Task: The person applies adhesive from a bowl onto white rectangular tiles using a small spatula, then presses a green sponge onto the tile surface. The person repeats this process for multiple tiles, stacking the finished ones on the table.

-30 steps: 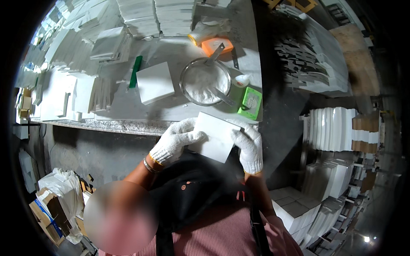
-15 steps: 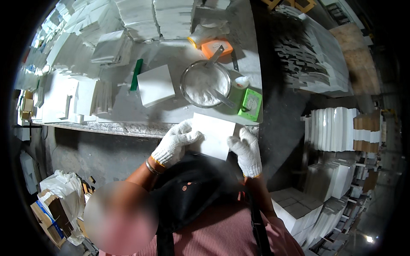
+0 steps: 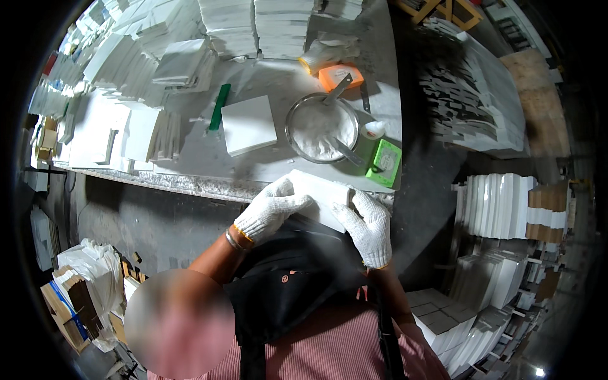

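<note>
Both my hands wear white knit gloves and hold a white rectangular block [image 3: 318, 193] at the near edge of the workbench [image 3: 190, 182]. My left hand [image 3: 273, 209] grips the block's left side. My right hand [image 3: 366, 223] grips its right end, fingers curled over the edge. Just beyond the block sits a round metal bowl [image 3: 321, 128] of white paste with a scraper in it. A second white square block [image 3: 248, 125] lies flat on the bench to the left of the bowl.
A green tool [image 3: 220, 107] lies beside the square block. An orange box [image 3: 340, 76] and a green block [image 3: 385, 163] flank the bowl. Stacks of white slabs [image 3: 266, 25] fill the bench's far side and the shelves [image 3: 500, 206] at right.
The white block has shifted a little toward the bench edge and turned slightly; both hands moved with it and keep their grip.
</note>
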{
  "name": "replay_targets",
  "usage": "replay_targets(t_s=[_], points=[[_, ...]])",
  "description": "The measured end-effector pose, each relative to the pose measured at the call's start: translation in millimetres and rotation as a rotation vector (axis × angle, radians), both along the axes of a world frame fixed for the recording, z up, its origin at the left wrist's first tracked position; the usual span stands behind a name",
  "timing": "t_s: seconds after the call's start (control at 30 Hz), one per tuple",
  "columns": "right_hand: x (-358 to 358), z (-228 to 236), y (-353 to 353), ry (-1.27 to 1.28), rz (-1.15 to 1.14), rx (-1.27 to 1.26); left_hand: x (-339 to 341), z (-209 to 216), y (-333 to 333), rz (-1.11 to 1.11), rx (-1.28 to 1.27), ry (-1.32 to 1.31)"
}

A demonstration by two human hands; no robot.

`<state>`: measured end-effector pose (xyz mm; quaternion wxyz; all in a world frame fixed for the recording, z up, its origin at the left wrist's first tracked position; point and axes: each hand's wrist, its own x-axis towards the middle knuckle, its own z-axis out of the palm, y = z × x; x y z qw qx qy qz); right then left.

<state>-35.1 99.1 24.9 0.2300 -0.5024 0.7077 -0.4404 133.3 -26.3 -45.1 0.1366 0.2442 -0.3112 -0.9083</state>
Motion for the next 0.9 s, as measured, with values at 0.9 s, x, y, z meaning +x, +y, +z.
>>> replay_targets(t_s=[0.9], points=[[-65,-37,-58,0.408,-0.015,0.206,-9,-19,-13,0.301,0.101,-0.008]])
